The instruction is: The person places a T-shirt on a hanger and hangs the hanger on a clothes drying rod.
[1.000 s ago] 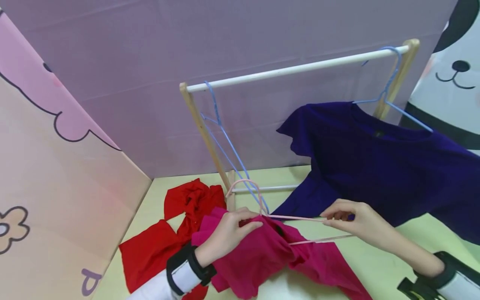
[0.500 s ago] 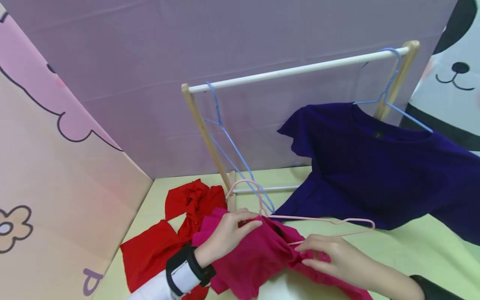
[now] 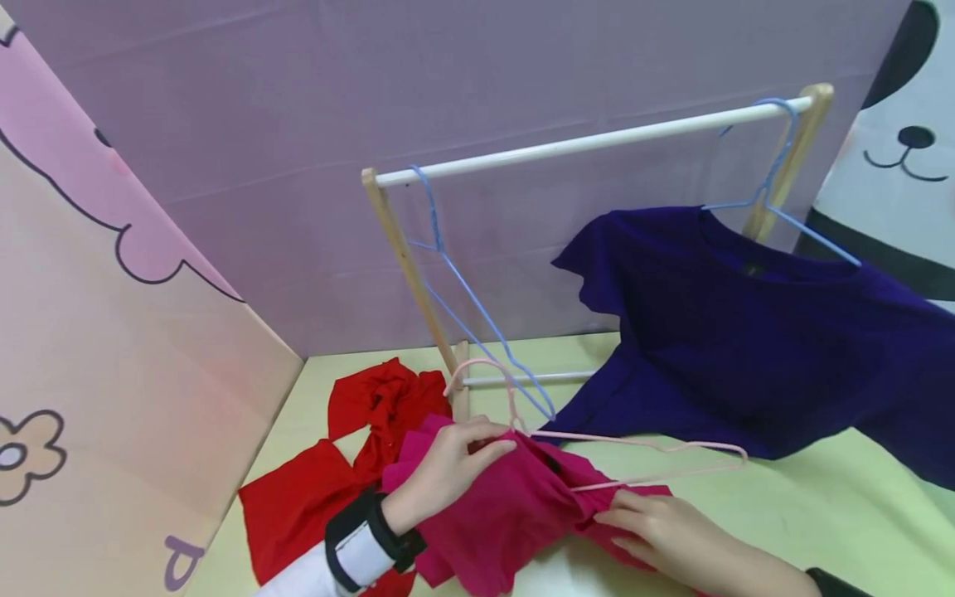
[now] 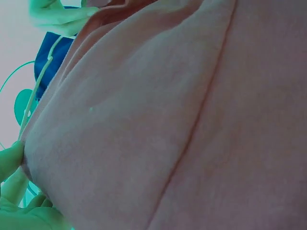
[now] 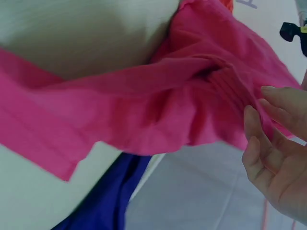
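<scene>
A magenta T-shirt lies bunched over the front of the table. My left hand pinches it beside the neck of a pink hanger. In the left wrist view, the thumb presses on the cloth edge right next to the hanger. One arm of the hanger runs into the shirt's neck opening; the other sticks out to the right, uncovered. My right hand pinches the shirt's edge below the hanger's lower bar. The right wrist view shows its fingers around a folded strip of cloth.
Behind stands a wooden rack with a white rail. A bare blue hanger hangs at its left; at its right a navy T-shirt hangs on another blue hanger. A crumpled red garment lies left of my left hand.
My right hand has let go of the pink hanger's right end, moved down and left, and taken hold of the magenta T-shirt. The left blue hanger has swung slightly. My left hand stays in place.
</scene>
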`<act>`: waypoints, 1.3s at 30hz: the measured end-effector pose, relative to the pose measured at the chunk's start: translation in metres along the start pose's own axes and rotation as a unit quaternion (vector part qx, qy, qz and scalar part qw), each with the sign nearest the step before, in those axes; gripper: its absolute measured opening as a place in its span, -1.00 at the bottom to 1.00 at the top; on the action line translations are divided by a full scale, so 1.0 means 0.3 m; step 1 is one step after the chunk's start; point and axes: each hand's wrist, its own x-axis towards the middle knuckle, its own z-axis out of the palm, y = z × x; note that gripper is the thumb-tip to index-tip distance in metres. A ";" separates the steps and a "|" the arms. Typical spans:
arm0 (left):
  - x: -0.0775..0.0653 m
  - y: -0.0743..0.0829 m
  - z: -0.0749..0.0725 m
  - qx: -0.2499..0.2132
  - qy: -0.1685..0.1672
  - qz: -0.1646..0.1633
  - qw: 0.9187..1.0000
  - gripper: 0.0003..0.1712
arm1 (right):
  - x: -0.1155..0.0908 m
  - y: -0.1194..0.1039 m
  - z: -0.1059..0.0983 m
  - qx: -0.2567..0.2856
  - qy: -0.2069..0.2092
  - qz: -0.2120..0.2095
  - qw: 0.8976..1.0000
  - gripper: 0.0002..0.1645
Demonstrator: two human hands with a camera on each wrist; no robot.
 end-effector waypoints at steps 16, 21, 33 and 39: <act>-0.046 -0.052 -0.044 0.027 0.017 -0.014 0.999 -0.69 | -0.137 0.091 -0.110 -0.040 0.052 0.054 0.996 -0.68; -0.057 -0.071 -0.062 0.031 0.021 -0.016 0.999 -0.69 | -0.147 0.114 -0.140 -0.089 0.096 0.036 0.991 -0.51; -0.093 -0.102 -0.132 0.038 0.021 -0.057 0.997 -0.70 | -0.111 0.125 -0.206 -0.048 0.087 0.019 0.995 -0.57; -0.091 -0.095 -0.142 0.049 0.006 -0.035 0.998 -0.70 | -0.098 0.121 -0.252 0.055 0.065 0.060 0.995 -0.84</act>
